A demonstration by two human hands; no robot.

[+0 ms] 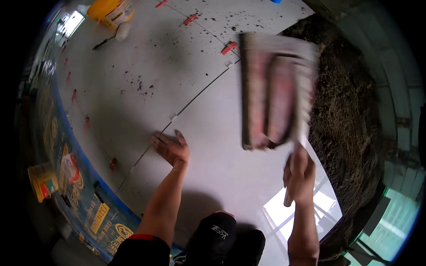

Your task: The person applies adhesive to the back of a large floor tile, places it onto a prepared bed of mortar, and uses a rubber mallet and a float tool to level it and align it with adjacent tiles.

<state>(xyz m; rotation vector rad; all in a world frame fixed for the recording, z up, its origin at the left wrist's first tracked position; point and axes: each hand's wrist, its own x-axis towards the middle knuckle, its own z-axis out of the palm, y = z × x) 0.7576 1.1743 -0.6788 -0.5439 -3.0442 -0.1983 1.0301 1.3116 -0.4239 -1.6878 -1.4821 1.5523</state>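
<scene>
My left hand [170,148] lies flat, fingers spread, on large glossy white floor tiles [213,128], right at the dark joint between two of them. White clips [174,117] stick up from that joint. Raised over the right tile, my right hand [301,175] grips the handle of a wide rectangular paddle [280,91]. The paddle has a dark edge and a worn, reddish inner part; motion blurs it, and its exact kind is hard to make out. My knees, in black, show at the bottom between the arms.
Red wedges [230,48] sit along the farther joints, among dark crumbs. A yellow bucket [111,11] and a white-headed mallet [123,32] are at far left. A blue printed sheet [84,177] carries a small yellow tub [43,181]. Rough dark mortar [346,111] borders the tiles on the right.
</scene>
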